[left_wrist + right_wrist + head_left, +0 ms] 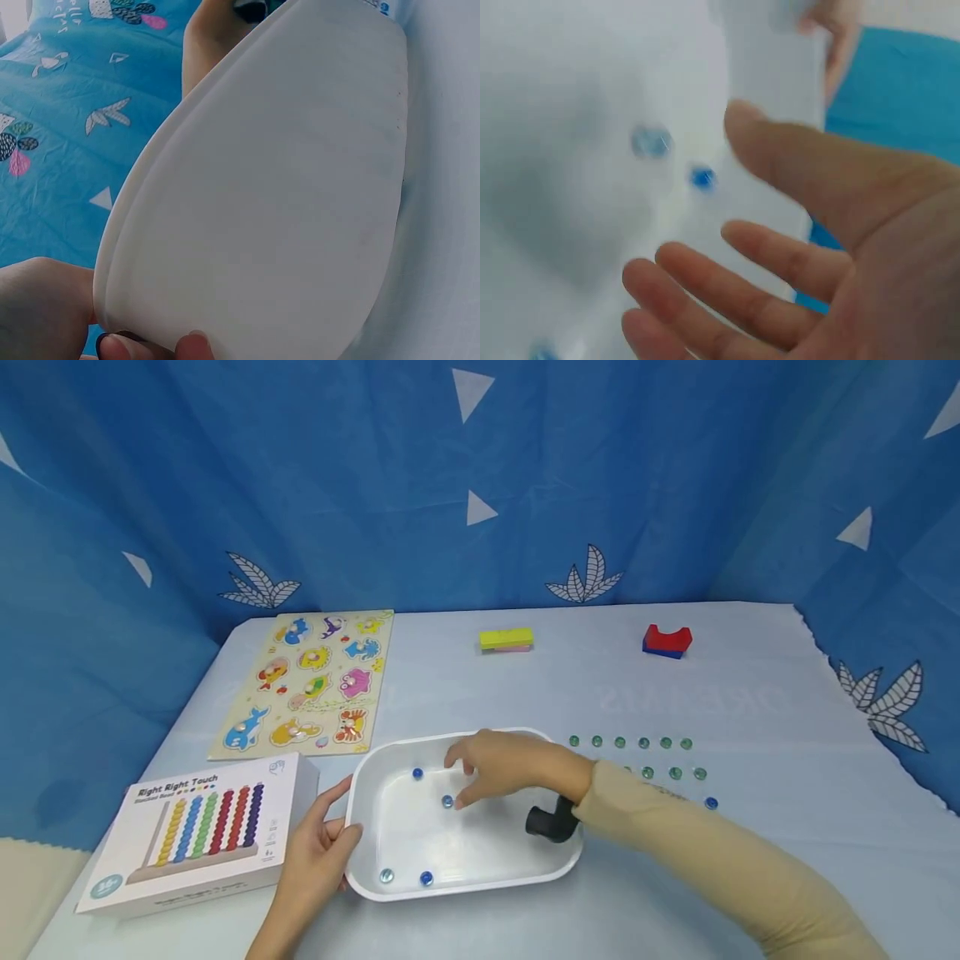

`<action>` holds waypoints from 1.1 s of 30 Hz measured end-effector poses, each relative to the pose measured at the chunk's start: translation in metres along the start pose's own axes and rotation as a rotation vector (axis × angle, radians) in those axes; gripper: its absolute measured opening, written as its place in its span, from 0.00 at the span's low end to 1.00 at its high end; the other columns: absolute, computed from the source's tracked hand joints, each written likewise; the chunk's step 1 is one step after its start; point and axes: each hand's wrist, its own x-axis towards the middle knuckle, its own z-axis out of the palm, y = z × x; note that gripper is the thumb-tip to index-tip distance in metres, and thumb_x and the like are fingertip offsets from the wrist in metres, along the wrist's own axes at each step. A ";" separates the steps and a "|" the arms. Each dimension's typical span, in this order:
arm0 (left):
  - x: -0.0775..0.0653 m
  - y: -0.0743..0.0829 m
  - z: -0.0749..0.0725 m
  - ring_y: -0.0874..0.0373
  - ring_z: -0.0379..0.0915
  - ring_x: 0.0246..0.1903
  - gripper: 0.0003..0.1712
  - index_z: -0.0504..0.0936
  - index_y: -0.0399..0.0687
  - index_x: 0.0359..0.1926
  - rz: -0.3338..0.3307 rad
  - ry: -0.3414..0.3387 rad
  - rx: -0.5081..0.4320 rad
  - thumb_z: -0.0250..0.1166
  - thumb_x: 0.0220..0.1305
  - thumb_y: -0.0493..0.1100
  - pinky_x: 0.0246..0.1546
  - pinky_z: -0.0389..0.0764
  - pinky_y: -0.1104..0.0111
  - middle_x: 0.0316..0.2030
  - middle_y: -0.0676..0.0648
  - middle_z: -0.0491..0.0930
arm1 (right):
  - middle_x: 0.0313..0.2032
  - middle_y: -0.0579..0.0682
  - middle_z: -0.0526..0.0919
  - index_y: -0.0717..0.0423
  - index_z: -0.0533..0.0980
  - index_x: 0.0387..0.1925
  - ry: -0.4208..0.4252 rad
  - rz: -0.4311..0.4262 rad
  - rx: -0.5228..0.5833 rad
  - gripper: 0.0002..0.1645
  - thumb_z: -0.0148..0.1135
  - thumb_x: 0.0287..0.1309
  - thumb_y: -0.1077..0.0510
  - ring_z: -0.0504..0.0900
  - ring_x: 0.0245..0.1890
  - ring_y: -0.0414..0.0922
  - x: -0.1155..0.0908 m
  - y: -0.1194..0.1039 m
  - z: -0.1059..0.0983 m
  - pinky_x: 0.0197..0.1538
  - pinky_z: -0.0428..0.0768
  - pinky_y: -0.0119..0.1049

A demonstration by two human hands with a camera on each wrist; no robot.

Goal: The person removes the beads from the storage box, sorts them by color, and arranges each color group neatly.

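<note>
A white tray [487, 856] with rounded corners stands before me, its wall filling much of the left wrist view. My left hand [318, 856] grips its left end, thumb at the rim and fingertips [196, 346] under the outer wall. Over the tray hovers my right hand [506, 764], thumb and fingers apart with nothing between them. A light blue marble-like glass piece [447, 802] lies just under its fingertips. Other such pieces in the tray are a blue one [417, 773] behind, a pale one [387, 876] and a dark blue one [426, 878] in front.
Green glass pieces [620, 742] lie in rows right of the tray, with a blue one [711, 803] nearby. A bead toy box [202, 835] and an animal puzzle board [300, 681] occupy the left. Farther back are yellow [506, 639] and red [667, 639] blocks.
</note>
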 end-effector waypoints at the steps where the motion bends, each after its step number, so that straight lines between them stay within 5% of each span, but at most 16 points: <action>1: 0.000 0.000 0.000 0.63 0.63 0.04 0.32 0.61 0.53 0.62 0.001 0.001 0.001 0.53 0.57 0.31 0.06 0.67 0.71 0.19 0.42 0.79 | 0.38 0.48 0.80 0.48 0.71 0.55 0.004 -0.005 -0.017 0.32 0.66 0.46 0.45 0.74 0.30 0.38 0.006 -0.005 0.005 0.35 0.74 0.28; 8: 0.000 0.000 0.001 0.63 0.63 0.04 0.32 0.61 0.52 0.62 0.007 0.000 -0.004 0.53 0.56 0.30 0.06 0.67 0.71 0.18 0.42 0.79 | 0.23 0.42 0.75 0.48 0.78 0.39 0.113 -0.078 -0.018 0.16 0.68 0.44 0.54 0.69 0.25 0.35 0.031 -0.017 0.038 0.32 0.69 0.23; 16: 0.000 0.000 0.000 0.63 0.63 0.05 0.32 0.60 0.53 0.62 -0.010 -0.003 0.008 0.53 0.57 0.31 0.06 0.67 0.71 0.19 0.42 0.79 | 0.24 0.40 0.77 0.51 0.78 0.36 0.136 -0.109 0.265 0.12 0.67 0.45 0.57 0.76 0.24 0.35 0.028 -0.001 0.031 0.29 0.74 0.24; 20: 0.001 0.000 0.000 0.63 0.63 0.05 0.32 0.60 0.52 0.62 -0.008 -0.006 0.003 0.53 0.57 0.31 0.06 0.67 0.71 0.19 0.42 0.79 | 0.26 0.41 0.81 0.51 0.79 0.37 0.157 -0.120 0.460 0.11 0.66 0.47 0.57 0.83 0.26 0.43 0.008 0.004 0.018 0.29 0.78 0.29; 25: 0.001 0.000 0.001 0.63 0.63 0.05 0.32 0.60 0.52 0.62 -0.003 -0.010 -0.001 0.53 0.57 0.31 0.06 0.67 0.71 0.18 0.42 0.78 | 0.30 0.41 0.82 0.44 0.80 0.34 0.274 -0.158 0.561 0.09 0.67 0.47 0.53 0.82 0.29 0.40 -0.031 0.016 0.008 0.36 0.80 0.28; 33: 0.001 -0.001 0.000 0.62 0.63 0.05 0.31 0.59 0.53 0.63 -0.019 -0.012 0.000 0.53 0.58 0.32 0.06 0.67 0.71 0.18 0.43 0.78 | 0.35 0.47 0.78 0.48 0.80 0.34 0.517 -0.158 0.699 0.10 0.67 0.46 0.53 0.81 0.30 0.39 -0.092 0.050 0.031 0.36 0.81 0.33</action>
